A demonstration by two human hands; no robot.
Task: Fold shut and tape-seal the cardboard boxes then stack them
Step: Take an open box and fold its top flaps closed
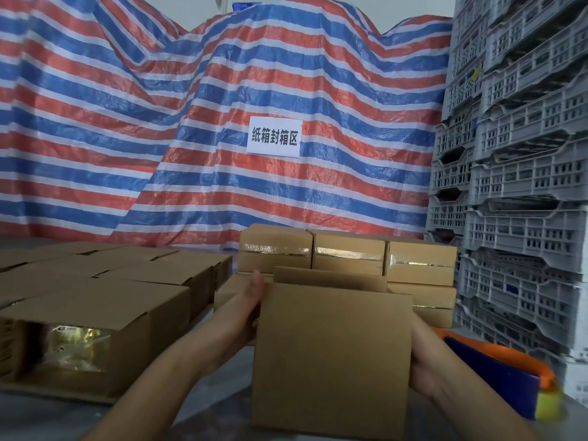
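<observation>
Both hands hold one cardboard box (pixel 331 354) up at six o'clock. The left hand (pixel 251 300) lies flat along its left side, fingers straight. The right hand (pixel 423 374) presses the right side, its fingers hidden behind the box, so I cannot tell its grip. Taped boxes (pixel 346 256) sit stacked at twelve o'clock, untaped boxes (pixel 105 300) at nine, a tape dispenser (pixel 509 377) at three.

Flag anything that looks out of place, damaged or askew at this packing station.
One thing stands out: the unsealed box at the front left gapes open toward the camera, showing gold packaging inside. The sealed boxes behind sit squarely stacked. The left hand and right hand hold an undamaged box.
</observation>
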